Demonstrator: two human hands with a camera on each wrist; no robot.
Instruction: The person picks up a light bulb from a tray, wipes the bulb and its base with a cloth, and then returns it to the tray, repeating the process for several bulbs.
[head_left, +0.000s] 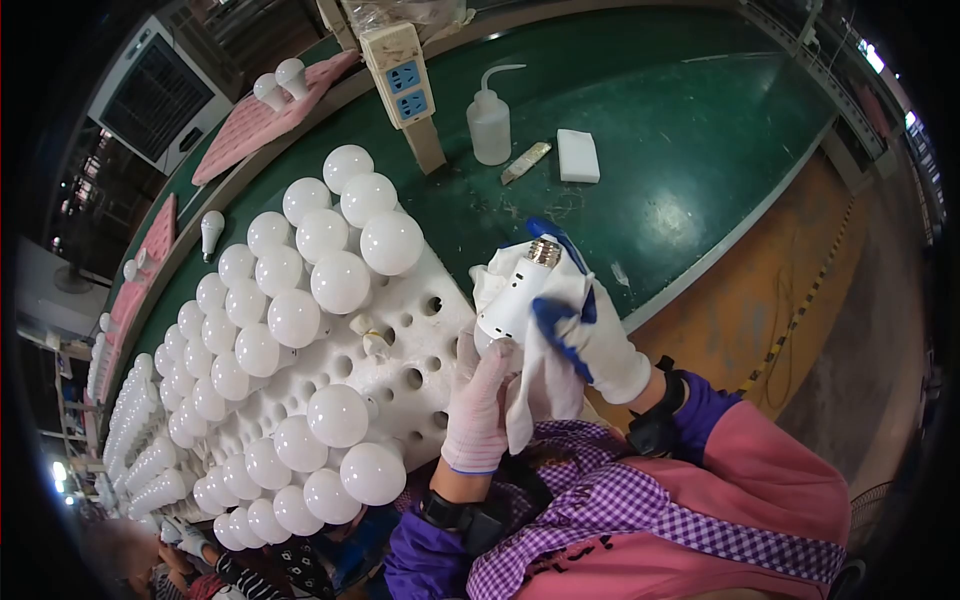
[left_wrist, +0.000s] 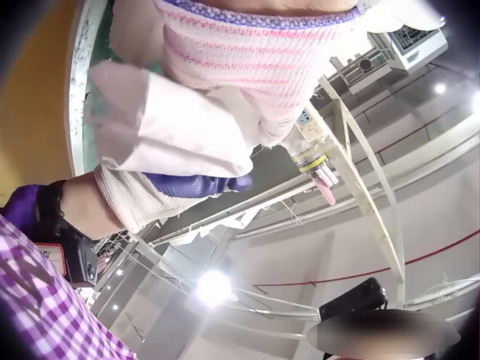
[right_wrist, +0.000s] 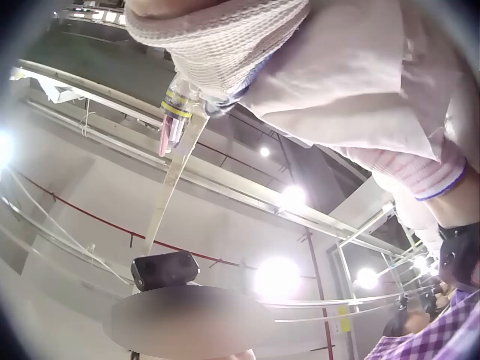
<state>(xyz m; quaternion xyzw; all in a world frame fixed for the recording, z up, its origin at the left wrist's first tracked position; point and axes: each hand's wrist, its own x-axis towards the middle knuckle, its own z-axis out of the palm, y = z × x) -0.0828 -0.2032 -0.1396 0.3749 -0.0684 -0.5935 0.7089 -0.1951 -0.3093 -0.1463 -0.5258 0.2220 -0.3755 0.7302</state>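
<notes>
A white LED light bulb (head_left: 512, 298) is held tilted in front of the person, its metal screw base pointing up and away. My left hand (head_left: 478, 408), in a white and pink striped knit glove, grips its lower end, where the dome is mostly hidden. My right hand (head_left: 612, 352), in a white glove with blue-coated fingers, holds a white cloth (head_left: 545, 385) against the bulb's side. One blue finger lies behind the screw base and the blue thumb is in front. In the left wrist view the cloth (left_wrist: 165, 127) hangs between both hands and hides the bulb.
A white foam tray (head_left: 395, 345) with rows of round bulbs (head_left: 340, 281) stands at left. Behind, on the green table (head_left: 660, 130), are a squeeze bottle (head_left: 490, 128), a small knife-like tool (head_left: 526, 162) and a white pad (head_left: 578, 157). A socket post (head_left: 400, 75) rises nearby.
</notes>
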